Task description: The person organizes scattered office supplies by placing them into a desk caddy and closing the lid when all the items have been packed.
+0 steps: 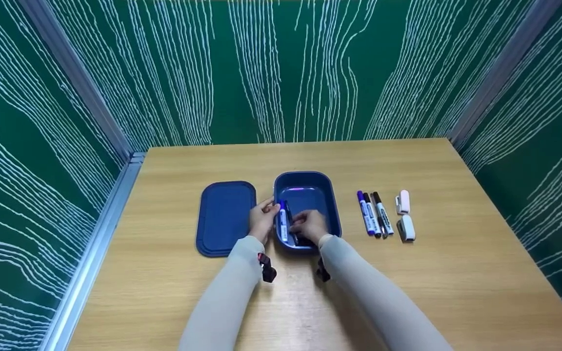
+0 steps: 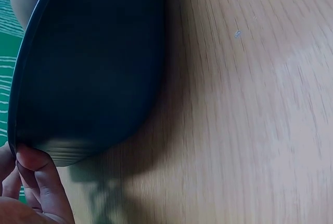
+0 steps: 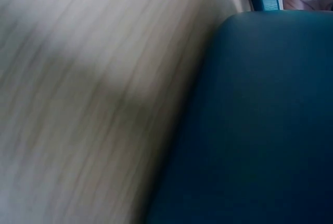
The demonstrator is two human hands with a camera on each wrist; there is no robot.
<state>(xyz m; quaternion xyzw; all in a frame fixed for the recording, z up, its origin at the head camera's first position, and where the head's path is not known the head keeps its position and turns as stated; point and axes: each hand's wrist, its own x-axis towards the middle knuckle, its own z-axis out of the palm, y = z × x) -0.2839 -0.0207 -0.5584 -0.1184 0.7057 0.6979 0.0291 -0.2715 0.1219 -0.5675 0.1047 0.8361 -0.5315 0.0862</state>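
right hand point(image 1: 310, 225) fingertips hidden in box point(image 1: 332, 195), right wrist view blurred

Both arms wear long, close-fitting beige sleeves point(image 1: 227, 297); a black strap point(image 1: 267, 271) with red marking hangs at each wrist.

My left hand point(image 2: 31, 193) grips the near rim of the dark blue box point(image 2: 88, 67) (outer wall facing the camera). The box rests on the wooden table point(image 2: 244, 120), casting a shadow beside it.
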